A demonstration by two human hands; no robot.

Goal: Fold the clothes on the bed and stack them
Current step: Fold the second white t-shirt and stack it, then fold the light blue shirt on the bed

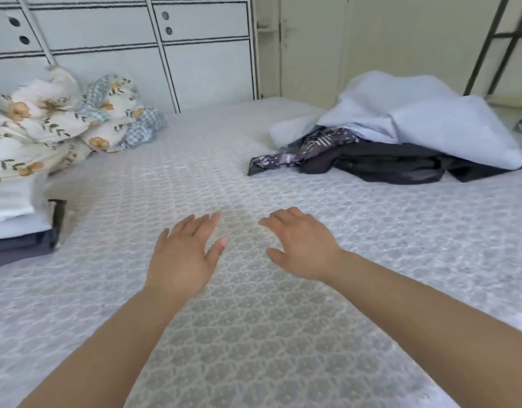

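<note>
Across the bed (195, 160), unfolded clothes (395, 136) lie heaped, pale over dark.

Unfolded clothes lie heaped at the far right of my bed (253, 290). A pale blue fleecy garment (424, 113) is crumpled on top. Beneath it, a dark grey garment (395, 164) is spread loosely. A purple patterned piece (301, 151) trails out leftward from the heap.

- Ahead of my hands the bed (195, 178) lies bare, an open lane.
- Far right, heaped clothes (401, 136) block; far left, a floral quilt (56, 125) crowds the edge.
</note>
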